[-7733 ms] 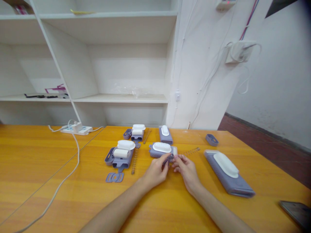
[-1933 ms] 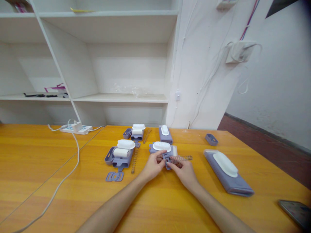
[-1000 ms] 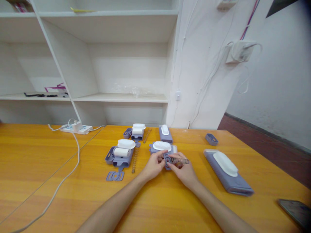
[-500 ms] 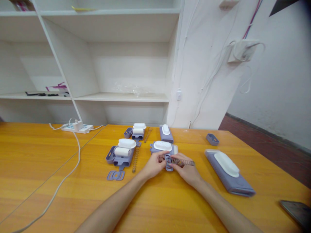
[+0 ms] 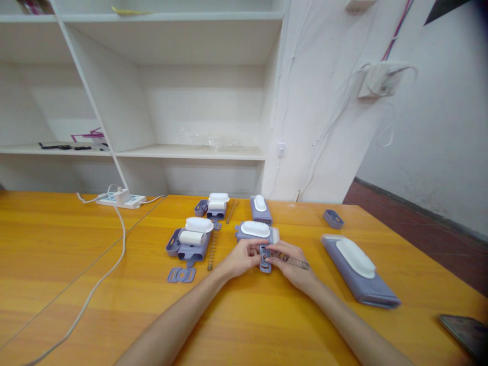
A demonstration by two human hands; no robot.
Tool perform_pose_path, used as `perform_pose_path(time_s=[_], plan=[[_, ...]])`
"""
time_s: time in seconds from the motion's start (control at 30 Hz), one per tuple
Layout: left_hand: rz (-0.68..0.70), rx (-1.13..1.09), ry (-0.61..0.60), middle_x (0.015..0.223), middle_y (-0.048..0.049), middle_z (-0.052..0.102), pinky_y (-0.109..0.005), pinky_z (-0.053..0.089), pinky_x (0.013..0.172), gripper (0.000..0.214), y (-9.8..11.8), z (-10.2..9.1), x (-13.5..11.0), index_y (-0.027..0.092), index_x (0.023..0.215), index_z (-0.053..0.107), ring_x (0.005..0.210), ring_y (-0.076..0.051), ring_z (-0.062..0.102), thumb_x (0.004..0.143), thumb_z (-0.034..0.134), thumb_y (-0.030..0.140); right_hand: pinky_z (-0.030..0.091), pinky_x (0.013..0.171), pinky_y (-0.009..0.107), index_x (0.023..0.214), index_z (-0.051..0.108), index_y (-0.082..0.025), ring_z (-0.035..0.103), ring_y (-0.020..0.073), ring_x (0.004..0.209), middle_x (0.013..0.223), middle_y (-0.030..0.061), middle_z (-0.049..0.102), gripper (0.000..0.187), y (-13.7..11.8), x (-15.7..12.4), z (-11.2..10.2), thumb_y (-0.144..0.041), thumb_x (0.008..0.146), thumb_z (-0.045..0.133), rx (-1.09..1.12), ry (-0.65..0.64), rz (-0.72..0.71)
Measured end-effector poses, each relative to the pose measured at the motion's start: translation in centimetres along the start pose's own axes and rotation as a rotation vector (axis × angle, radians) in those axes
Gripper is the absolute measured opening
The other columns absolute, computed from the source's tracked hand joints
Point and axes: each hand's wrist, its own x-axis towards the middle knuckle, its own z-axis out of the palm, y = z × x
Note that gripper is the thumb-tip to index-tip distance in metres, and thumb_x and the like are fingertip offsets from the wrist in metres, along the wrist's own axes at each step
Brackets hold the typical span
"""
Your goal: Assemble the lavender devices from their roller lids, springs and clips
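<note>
Both hands meet over the orange table (image 5: 57,254), just in front of a purple case with a white brush head (image 5: 254,230). My left hand (image 5: 240,258) pinches a small purple plastic clip (image 5: 264,256) held upright. My right hand (image 5: 293,264) pinches a thin coiled metal spring (image 5: 292,260), whose left end sits against the clip and whose right end sticks out past my fingers. Fingers of both hands are closed around these parts.
Left of my hands lie a purple holder with white rollers (image 5: 190,239), a flat purple clip (image 5: 182,275) and a loose spring (image 5: 211,249). More purple parts (image 5: 215,205) sit behind. A long purple case with a white pad (image 5: 358,269) lies right, a phone (image 5: 465,333) at the corner, a power strip (image 5: 120,200) with cable at left.
A spring that lay on the table is now in my right hand, brought against the purple clip. Over the last second its free end has swung lower and to the right.
</note>
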Motion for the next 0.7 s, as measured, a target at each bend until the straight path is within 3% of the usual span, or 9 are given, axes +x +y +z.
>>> perform_pose_path(time_s=[0.13,0.3,0.6,0.7], plan=[[-0.005,0.031,0.002,0.077,-0.0051,0.063,-0.021,0.039,0.059,0.059,-0.1,0.0,0.0,0.011,0.117,0.056,0.061,-0.01,0.052,0.064,0.072,0.031,0.047,0.067,0.027,0.094,0.067,-0.024,0.06,0.0166,0.076,0.087,0.0039,0.065,0.02,-0.5,-0.1,-0.5,-0.034,0.078,0.062,-0.074,-0.058,-0.073],[0.004,0.017,0.001,0.075,-0.0042,0.063,-0.021,0.038,0.058,0.058,0.0,0.1,0.1,0.011,0.119,0.055,0.06,-0.009,0.05,0.065,0.071,0.03,0.046,0.075,0.029,0.099,0.064,-0.022,0.059,0.0181,0.085,0.094,0.007,0.063,0.02,-1.5,-0.5,-0.5,-0.029,0.085,0.052,-0.162,-0.036,-0.169],[0.013,-0.066,0.07,0.087,-0.0091,0.066,-0.027,0.043,0.07,0.058,1.0,0.4,-0.2,0.011,0.117,0.057,0.075,-0.017,0.058,0.065,0.072,0.032,0.049,0.078,0.034,0.097,0.065,-0.021,0.06,0.0203,0.084,0.091,0.0066,0.063,0.025,-1.9,-0.6,-0.1,-0.03,0.075,0.062,0.004,0.014,-0.014],[0.023,-0.11,0.082,0.087,-0.0094,0.066,-0.027,0.043,0.071,0.057,1.1,0.3,-0.1,0.011,0.116,0.057,0.077,-0.017,0.059,0.065,0.072,0.03,0.051,0.072,0.034,0.105,0.06,-0.018,0.062,0.0189,0.077,0.088,0.007,0.064,0.031,-1.6,-0.7,0.0,-0.031,0.077,0.057,0.224,0.024,0.08]])
